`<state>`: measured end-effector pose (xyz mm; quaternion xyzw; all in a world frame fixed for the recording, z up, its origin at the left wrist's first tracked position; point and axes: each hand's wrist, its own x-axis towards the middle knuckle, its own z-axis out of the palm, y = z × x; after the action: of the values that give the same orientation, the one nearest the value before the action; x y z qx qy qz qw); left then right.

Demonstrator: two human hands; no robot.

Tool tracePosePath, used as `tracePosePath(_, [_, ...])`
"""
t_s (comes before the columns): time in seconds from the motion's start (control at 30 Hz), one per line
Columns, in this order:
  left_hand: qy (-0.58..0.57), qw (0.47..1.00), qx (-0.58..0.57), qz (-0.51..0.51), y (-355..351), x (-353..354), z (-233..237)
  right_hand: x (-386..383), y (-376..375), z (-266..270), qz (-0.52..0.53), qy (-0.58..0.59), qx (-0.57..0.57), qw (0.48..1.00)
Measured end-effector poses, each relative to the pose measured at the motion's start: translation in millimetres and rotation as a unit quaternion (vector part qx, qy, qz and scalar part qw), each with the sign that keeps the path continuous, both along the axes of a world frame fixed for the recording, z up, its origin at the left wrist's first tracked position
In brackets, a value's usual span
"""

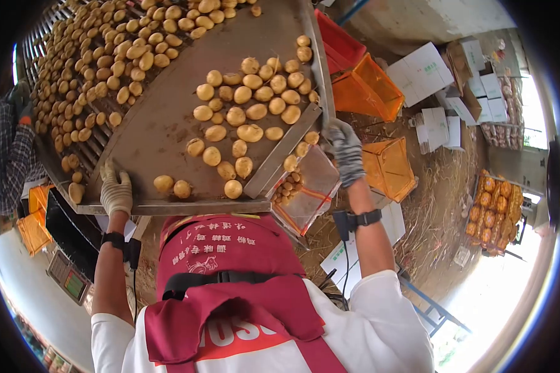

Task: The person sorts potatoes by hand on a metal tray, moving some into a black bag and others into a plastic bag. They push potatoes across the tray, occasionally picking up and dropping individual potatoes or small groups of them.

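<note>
My left hand (116, 189), in a pale glove, lies on the near left edge of the metal sorting table (149, 124), its fingers spread. My right hand (345, 149), in a grey striped glove, is at the table's right rim, with its fingers curled against it. Between my hands, loose potatoes (250, 132) lie scattered on the table. A slanted metal bar (284, 151) borders an opening at the right corner. Below that opening hangs a clear bag (305, 205) with small potatoes in it.
Many potatoes (106, 62) cover slatted rollers at the upper left, where a person in a checked sleeve (12, 155) stands. Orange crates (386, 168), a red crate (339, 43) and white boxes (420, 73) are at the right. A scale (68, 278) stands lower left.
</note>
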<state>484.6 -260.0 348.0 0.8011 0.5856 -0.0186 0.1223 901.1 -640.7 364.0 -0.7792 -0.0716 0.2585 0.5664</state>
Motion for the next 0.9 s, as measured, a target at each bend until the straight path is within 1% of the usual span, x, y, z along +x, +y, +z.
tracePosePath(0.03, [0.0,1.0,-0.004,-0.003,1,-1,-1,-5,27,-3,0.105,-0.157,-0.026,0.982])
tracePosePath(0.07, [0.0,1.0,-0.008,-0.005,2,-4,-4,-11,55,3,0.153,-0.274,-0.083,0.946])
tracePosePath(0.1, [0.001,1.0,0.014,-0.016,5,-9,-12,-16,82,13,0.199,-0.388,-0.137,0.89])
tracePosePath(0.13, [0.003,1.0,0.013,-0.007,3,-7,-8,-20,105,22,0.232,-0.392,-0.171,0.874])
tracePosePath(0.2, [0.01,1.0,-0.003,0.005,-3,1,6,-25,143,13,0.262,-0.443,-0.22,0.829])
tracePosePath(0.23, [0.014,0.999,0.029,-0.007,1,-6,-8,-35,157,8,0.276,-0.443,-0.233,0.82])
tracePosePath(0.27, [0.016,0.999,0.029,0.002,1,-7,-5,-46,170,1,0.29,-0.443,-0.247,0.811])
tracePosePath(0.3, [0.007,1.0,0.016,0.008,0,-4,-2,-63,177,-11,0.335,-0.44,-0.274,0.787])
tracePosePath(0.33, [-0.003,1.0,0.003,0.015,-3,0,2,-93,182,-6,0.362,-0.396,-0.276,0.797])
tracePosePath(0.37, [-0.013,0.999,-0.016,0.028,-4,4,10,-119,183,12,0.419,-0.399,-0.315,0.752])
tracePosePath(0.4, [-0.011,0.999,-0.017,0.042,-4,5,11,-138,177,-2,0.416,-0.419,-0.292,0.753])
tracePosePath(0.47, [-0.032,0.999,0.001,0.028,-4,4,8,-156,170,26,0.517,-0.406,-0.248,0.712])
tracePosePath(0.5, [-0.04,0.999,-0.002,0.032,-3,1,5,-156,177,33,0.525,-0.404,-0.247,0.707])
tracePosePath(0.57, [-0.043,0.998,-0.016,0.04,-4,3,9,-152,192,40,0.524,-0.331,-0.19,0.761])
tracePosePath(0.6, [-0.046,0.998,-0.023,0.041,-4,4,11,-149,202,38,0.527,-0.33,-0.189,0.76])
tracePosePath(0.67, [-0.044,0.998,-0.019,0.04,-5,5,13,-143,228,29,0.503,-0.401,-0.121,0.756])
tracePosePath(0.7, [-0.044,0.998,-0.014,0.036,-4,5,13,-142,239,19,0.492,-0.414,-0.099,0.76])
tracePosePath(0.77, [-0.038,0.998,-0.016,0.038,-1,5,11,-125,270,30,0.454,-0.493,-0.068,0.739])
tracePosePath(0.8, [-0.031,0.999,-0.021,0.038,-4,4,9,-107,285,42,0.452,-0.505,-0.081,0.731])
tracePosePath(0.83, [-0.03,0.999,-0.025,0.038,-7,2,8,-90,294,38,0.431,-0.514,-0.14,0.728])
tracePosePath(0.87, [-0.031,0.999,-0.016,0.034,-7,0,7,-72,301,33,0.429,-0.515,-0.143,0.728])
tracePosePath(0.9, [-0.036,0.999,-0.004,0.028,-4,2,6,-52,306,25,0.395,-0.515,-0.208,0.732])
